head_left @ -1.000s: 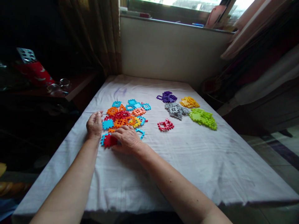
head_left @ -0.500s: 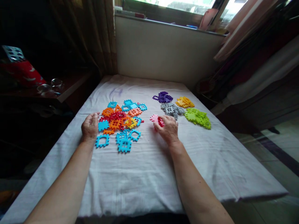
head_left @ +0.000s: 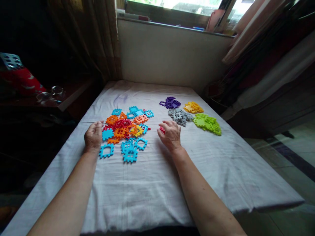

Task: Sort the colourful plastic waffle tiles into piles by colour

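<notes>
My left hand (head_left: 93,136) rests at the left edge of a mixed heap of plastic interlocking building pieces, its fingers curled in and nothing showing in them. Beside it lie a solid blue piece (head_left: 107,134) and a blue frame piece (head_left: 106,151). Red pieces (head_left: 121,124), orange pieces (head_left: 119,132) and more blue pieces (head_left: 130,155) make up the heap. My right hand (head_left: 170,135) is right of the heap with its fingers apart, over a red piece (head_left: 162,130) of which only a bit shows. What lies under the palm is hidden.
Single-colour piles lie at the back right: purple pieces (head_left: 172,103), grey pieces (head_left: 179,116), yellow pieces (head_left: 193,107) and lime green pieces (head_left: 208,124). A white cloth (head_left: 147,196) covers the table. Glasses (head_left: 50,94) sit on a dark side table at left.
My right hand has shifted slightly left and its fingers have spread, now covering the pink piece and most of the red one. My left hand has stayed by the heap.
</notes>
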Demonstrator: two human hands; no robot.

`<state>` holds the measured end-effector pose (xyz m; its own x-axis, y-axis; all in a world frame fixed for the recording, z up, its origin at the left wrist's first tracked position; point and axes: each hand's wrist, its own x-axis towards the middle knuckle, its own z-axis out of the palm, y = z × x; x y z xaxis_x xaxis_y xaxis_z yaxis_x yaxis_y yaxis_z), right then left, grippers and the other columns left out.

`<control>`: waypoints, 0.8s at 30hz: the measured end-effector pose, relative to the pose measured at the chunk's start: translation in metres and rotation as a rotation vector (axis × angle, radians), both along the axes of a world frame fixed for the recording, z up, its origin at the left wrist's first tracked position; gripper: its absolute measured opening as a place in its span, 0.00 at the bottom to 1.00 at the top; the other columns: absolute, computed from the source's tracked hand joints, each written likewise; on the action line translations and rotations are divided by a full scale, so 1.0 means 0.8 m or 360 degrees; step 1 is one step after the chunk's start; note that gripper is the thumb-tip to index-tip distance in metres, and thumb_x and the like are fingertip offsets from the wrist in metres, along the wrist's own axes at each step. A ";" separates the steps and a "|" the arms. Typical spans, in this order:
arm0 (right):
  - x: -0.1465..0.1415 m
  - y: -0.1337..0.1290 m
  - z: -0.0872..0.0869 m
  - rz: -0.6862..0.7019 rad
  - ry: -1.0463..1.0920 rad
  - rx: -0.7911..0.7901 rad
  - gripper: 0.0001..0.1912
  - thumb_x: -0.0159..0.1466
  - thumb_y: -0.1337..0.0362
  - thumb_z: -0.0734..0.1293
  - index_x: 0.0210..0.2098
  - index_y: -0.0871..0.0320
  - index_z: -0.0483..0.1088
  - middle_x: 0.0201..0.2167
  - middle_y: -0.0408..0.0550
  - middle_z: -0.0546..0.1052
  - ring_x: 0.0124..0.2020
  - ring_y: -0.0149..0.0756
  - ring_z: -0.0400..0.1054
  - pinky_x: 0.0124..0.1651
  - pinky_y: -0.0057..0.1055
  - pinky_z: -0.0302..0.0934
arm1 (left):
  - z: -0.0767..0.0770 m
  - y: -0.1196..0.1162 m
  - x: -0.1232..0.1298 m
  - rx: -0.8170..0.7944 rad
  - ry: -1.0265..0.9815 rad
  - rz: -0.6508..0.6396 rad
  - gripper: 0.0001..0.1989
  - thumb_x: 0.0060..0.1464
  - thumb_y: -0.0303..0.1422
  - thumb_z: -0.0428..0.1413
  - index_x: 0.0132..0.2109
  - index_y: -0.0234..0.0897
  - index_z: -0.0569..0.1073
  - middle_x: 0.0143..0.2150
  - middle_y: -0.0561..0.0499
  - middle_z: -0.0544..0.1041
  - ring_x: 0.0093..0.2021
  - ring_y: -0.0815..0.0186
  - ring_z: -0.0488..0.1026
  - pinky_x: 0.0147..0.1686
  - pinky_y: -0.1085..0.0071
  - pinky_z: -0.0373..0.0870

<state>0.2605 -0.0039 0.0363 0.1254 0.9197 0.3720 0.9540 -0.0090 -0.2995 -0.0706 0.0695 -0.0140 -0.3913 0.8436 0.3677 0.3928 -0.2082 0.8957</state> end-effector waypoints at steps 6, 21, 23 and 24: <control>-0.042 0.021 0.009 0.0193 -0.0214 -0.0329 0.13 0.64 0.56 0.67 0.45 0.52 0.79 0.61 0.54 0.71 0.66 0.53 0.55 0.61 0.51 0.51 | 0.000 0.000 0.001 0.0000 -0.0021 -0.0002 0.25 0.59 0.53 0.49 0.46 0.37 0.77 0.40 0.46 0.80 0.43 0.62 0.78 0.44 0.67 0.76; 0.030 0.023 0.007 -0.0007 0.0453 0.0377 0.07 0.61 0.58 0.69 0.32 0.52 0.78 0.51 0.51 0.78 0.60 0.47 0.62 0.62 0.46 0.52 | -0.004 0.000 -0.001 0.0007 0.0046 -0.0011 0.25 0.60 0.52 0.48 0.47 0.37 0.77 0.41 0.47 0.81 0.43 0.62 0.78 0.45 0.66 0.76; 0.055 0.024 -0.004 -0.0169 0.0601 0.0479 0.08 0.61 0.57 0.69 0.31 0.54 0.77 0.49 0.52 0.79 0.57 0.46 0.65 0.62 0.45 0.54 | -0.005 0.001 -0.002 0.0007 0.0050 -0.0023 0.25 0.60 0.53 0.48 0.47 0.37 0.77 0.41 0.47 0.81 0.42 0.62 0.78 0.45 0.66 0.76; 0.066 0.024 -0.011 -0.0258 0.0686 0.0508 0.09 0.61 0.57 0.68 0.31 0.54 0.77 0.48 0.53 0.79 0.55 0.45 0.67 0.62 0.44 0.56 | -0.006 0.001 -0.003 0.0006 0.0052 -0.0021 0.25 0.60 0.53 0.48 0.48 0.38 0.77 0.40 0.47 0.81 0.42 0.62 0.78 0.45 0.66 0.76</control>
